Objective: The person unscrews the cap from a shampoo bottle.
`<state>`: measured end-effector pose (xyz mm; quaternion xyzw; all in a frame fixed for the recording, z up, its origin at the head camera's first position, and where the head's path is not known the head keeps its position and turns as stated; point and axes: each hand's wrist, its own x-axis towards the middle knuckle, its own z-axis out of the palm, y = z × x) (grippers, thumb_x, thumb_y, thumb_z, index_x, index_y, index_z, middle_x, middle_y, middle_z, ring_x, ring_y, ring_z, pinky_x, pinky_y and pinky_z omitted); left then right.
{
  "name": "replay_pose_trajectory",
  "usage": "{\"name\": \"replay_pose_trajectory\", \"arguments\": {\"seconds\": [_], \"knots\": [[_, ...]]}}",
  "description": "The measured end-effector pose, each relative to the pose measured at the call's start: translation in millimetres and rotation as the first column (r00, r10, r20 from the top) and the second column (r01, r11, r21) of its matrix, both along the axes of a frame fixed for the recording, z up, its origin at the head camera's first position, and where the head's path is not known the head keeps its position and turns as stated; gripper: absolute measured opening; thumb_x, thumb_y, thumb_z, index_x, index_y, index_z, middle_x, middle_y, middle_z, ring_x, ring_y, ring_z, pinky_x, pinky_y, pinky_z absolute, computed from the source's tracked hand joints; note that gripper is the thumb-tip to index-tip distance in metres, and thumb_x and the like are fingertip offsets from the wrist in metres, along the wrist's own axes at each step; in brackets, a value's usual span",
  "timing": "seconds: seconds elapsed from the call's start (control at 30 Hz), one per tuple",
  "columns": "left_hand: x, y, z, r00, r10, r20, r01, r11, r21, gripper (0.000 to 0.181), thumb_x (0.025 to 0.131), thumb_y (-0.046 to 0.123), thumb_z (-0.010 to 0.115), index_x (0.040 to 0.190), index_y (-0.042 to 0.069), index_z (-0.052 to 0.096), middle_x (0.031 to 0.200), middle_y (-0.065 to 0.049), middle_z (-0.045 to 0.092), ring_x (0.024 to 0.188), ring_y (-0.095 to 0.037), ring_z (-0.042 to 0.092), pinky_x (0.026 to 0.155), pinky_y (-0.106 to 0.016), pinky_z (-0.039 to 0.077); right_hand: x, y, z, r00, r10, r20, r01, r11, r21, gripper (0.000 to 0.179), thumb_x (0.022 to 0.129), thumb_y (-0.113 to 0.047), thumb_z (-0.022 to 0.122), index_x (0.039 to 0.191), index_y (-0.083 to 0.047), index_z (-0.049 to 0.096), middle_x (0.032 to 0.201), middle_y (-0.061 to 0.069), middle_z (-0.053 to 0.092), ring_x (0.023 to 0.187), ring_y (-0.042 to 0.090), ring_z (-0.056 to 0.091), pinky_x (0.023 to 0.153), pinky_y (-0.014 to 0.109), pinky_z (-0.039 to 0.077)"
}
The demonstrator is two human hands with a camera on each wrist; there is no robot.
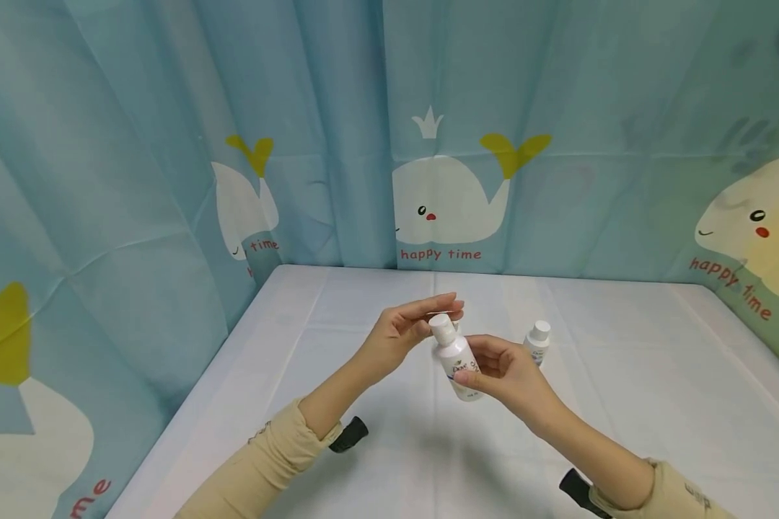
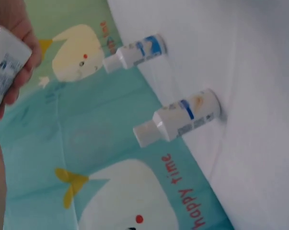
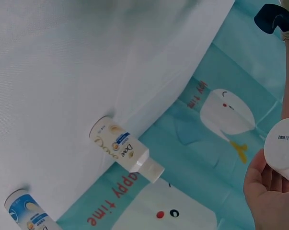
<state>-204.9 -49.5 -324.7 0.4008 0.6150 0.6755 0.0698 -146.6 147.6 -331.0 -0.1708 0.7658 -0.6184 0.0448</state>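
Note:
A small white Dove bottle (image 1: pixel 457 371) with a white cap tilts towards the upper left in the head view. My right hand (image 1: pixel 503 371) grips its body, thumb across the label. Held up beside the cap is my left hand (image 1: pixel 405 328), its fingers extended over and behind the cap, with a thin white edge showing at its fingertips. The held bottle's printed base (image 3: pixel 282 146) faces the right wrist camera. Two more bottles stand upright on the table: one with a cream label (image 2: pixel 187 115), mostly hidden behind the hands in the head view, and one with a blue label (image 2: pixel 142 51).
White cloth covers the table (image 1: pixel 636 360). A light blue curtain (image 1: pixel 337 144) printed with whales hangs along the back and sides. Dark straps (image 1: pixel 349 435) hang at both wrists.

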Motion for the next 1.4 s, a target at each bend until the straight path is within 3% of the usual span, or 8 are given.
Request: {"name": "replay_pose_trajectory", "arguments": {"seconds": [0.1,0.2,0.33,0.43,0.7,0.97,1.2,1.4], "knots": [[-3.0,-7.8,1.9,0.998,-0.059,-0.001,0.059,0.998,-0.029,0.081,0.086,0.053,0.05,0.14,-0.005,0.037,0.144,-0.024,0.04,0.132,-0.028,0.045,0.109,-0.039,0.039,0.2,0,0.2,1.0,0.001,0.008,-0.001,1.0,0.003,0.046,0.084,-0.013,0.071,0.122,0.008,0.054,0.116,0.024,0.062,0.093,0.007,0.065,0.082,0.022,0.054],[-5.0,-13.7,4.4,0.994,-0.105,-0.033,0.103,0.993,-0.063,0.064,0.094,0.036,0.051,0.141,-0.006,0.035,0.148,-0.021,0.035,0.137,-0.027,0.038,0.111,-0.035,0.037,0.6,0,0.6,1.0,0.0,0.01,0.0,1.0,0.009,0.046,0.084,-0.013,0.071,0.122,0.007,0.055,0.116,0.024,0.062,0.095,0.007,0.065,0.083,0.022,0.054],[-6.1,-17.1,5.6,0.984,-0.149,-0.101,0.141,0.987,-0.082,0.044,0.097,0.003,0.048,0.134,-0.015,0.036,0.147,-0.027,0.031,0.139,-0.024,0.034,0.109,-0.03,0.038,0.6,1,1.1,1.0,0.001,0.012,-0.001,1.0,0.018,0.045,0.085,-0.014,0.07,0.122,0.006,0.055,0.117,0.024,0.062,0.096,0.007,0.065,0.084,0.023,0.053],[-5.9,-16.3,4.5,0.98,-0.161,-0.119,0.153,0.985,-0.077,0.04,0.095,-0.005,0.048,0.13,-0.019,0.038,0.144,-0.031,0.033,0.136,-0.026,0.038,0.107,-0.032,0.041,0.4,1,0.7,1.0,0.003,0.015,-0.003,1.0,0.018,0.046,0.085,-0.014,0.07,0.122,0.007,0.055,0.118,0.024,0.062,0.096,0.007,0.065,0.084,0.023,0.054],[-1.3,-14.5,4.0,0.988,-0.129,-0.089,0.124,0.99,-0.063,0.041,0.094,0.005,0.054,0.126,-0.019,0.044,0.136,-0.034,0.042,0.127,-0.036,0.047,0.102,-0.037,0.046,2.0,0,-1.3,1.0,0.002,0.031,-0.002,1.0,0.011,0.047,0.084,-0.014,0.071,0.122,0.007,0.054,0.118,0.024,0.061,0.096,0.008,0.065,0.084,0.025,0.054],[0.2,-12.4,3.1,0.998,-0.049,-0.027,0.049,0.999,-0.017,0.053,0.088,0.019,0.065,0.121,-0.019,0.05,0.126,-0.036,0.051,0.117,-0.017,0.059,0.094,-0.034,0.051,2.2,0,-1.5,1.0,0.003,0.015,-0.003,1.0,0.023,0.045,0.084,-0.014,0.071,0.122,0.006,0.055,0.117,0.024,0.062,0.096,0.007,0.065,0.085,0.026,0.054],[2.6,-12.0,2.4,1.0,0.013,0.016,-0.013,1.0,-0.027,0.067,0.081,0.036,0.069,0.118,-0.018,0.054,0.123,-0.035,0.054,0.106,-0.005,0.063,0.091,-0.031,0.053,3.3,0,-3.8,1.0,0.006,0.012,-0.006,1.0,0.015,0.045,0.084,-0.013,0.07,0.121,0.007,0.055,0.117,0.025,0.062,0.095,0.006,0.065,0.084,0.024,0.054],[7.5,-12.3,2.5,0.997,0.068,0.037,-0.066,0.997,-0.031,0.061,0.083,0.028,0.071,0.125,-0.011,0.053,0.12,-0.034,0.057,0.098,-0.005,0.064,0.086,-0.027,0.055,3.8,-2,-6.1,1.0,0.002,-0.006,-0.002,1.0,0.002,0.044,0.084,-0.011,0.071,0.12,0.009,0.055,0.114,0.022,0.064,0.093,0.005,0.065,0.082,0.021,0.053]]}}
